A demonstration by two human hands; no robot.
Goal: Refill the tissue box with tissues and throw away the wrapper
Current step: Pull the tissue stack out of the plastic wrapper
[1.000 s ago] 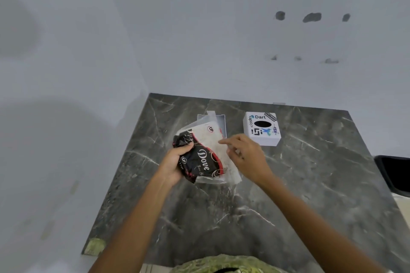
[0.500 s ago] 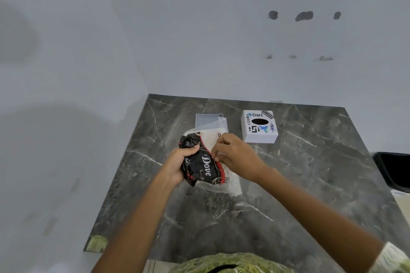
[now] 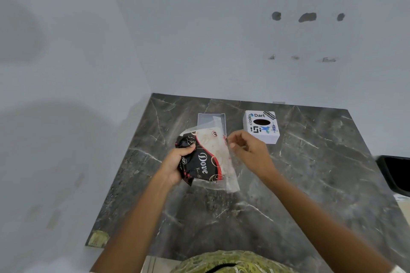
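A black, red and clear "Dove" tissue pack is held above the marble table. My left hand is shut on the pack's black left end. My right hand pinches the clear wrapper at the pack's right edge. Behind the pack lies an open white tray, the tissue box's base, partly hidden by the wrapper. The white tissue box cover, with stickers and a dark oval slot, stands to the right of the tray.
A black bin shows at the right edge, beside the table. Grey walls close in behind and to the left. A greenish chipped spot marks the table's front left corner.
My right hand has shifted from on top of the pack to its right edge, pulling the clear wrapper out. The pack has tilted more upright in my left hand.
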